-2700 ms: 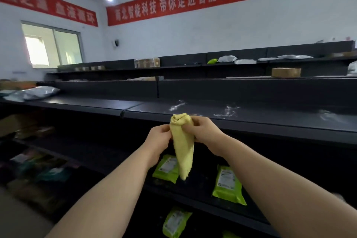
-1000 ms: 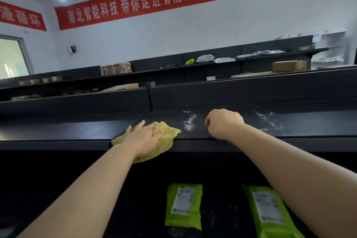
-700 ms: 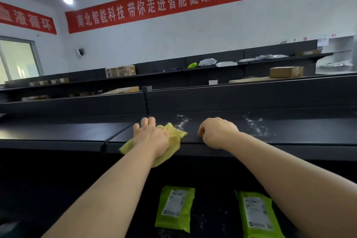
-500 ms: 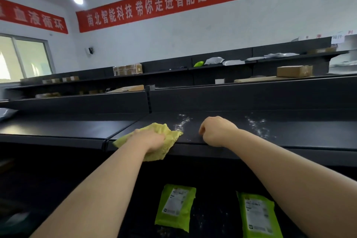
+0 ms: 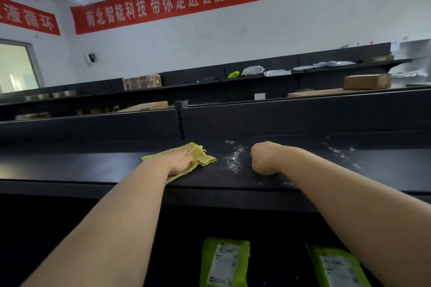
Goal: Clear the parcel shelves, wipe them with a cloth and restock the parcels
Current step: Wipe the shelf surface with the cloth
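Note:
A yellow cloth [image 5: 201,157] lies flat on the black top shelf [image 5: 93,168], which carries no parcels here. My left hand [image 5: 179,161] presses down on the cloth with the palm flat. My right hand [image 5: 262,158] rests as a fist on the same shelf, to the right of the cloth, holding nothing. White dust streaks [image 5: 233,157] mark the shelf between the two hands, and more dust [image 5: 338,150] lies further right. Two green parcels [image 5: 225,262] [image 5: 338,268] lie on the lower shelf below my arms.
A black back panel [image 5: 279,119] rises behind the shelf. Beyond it stand further shelf rows with cardboard boxes [image 5: 366,81] [image 5: 142,81] and grey bags [image 5: 253,70]. Red banners hang on the white wall.
My left hand has slid the cloth away from the front edge, deeper onto the shelf and a little right. The right fist has stayed put. Earlier both hands held the cloth up.

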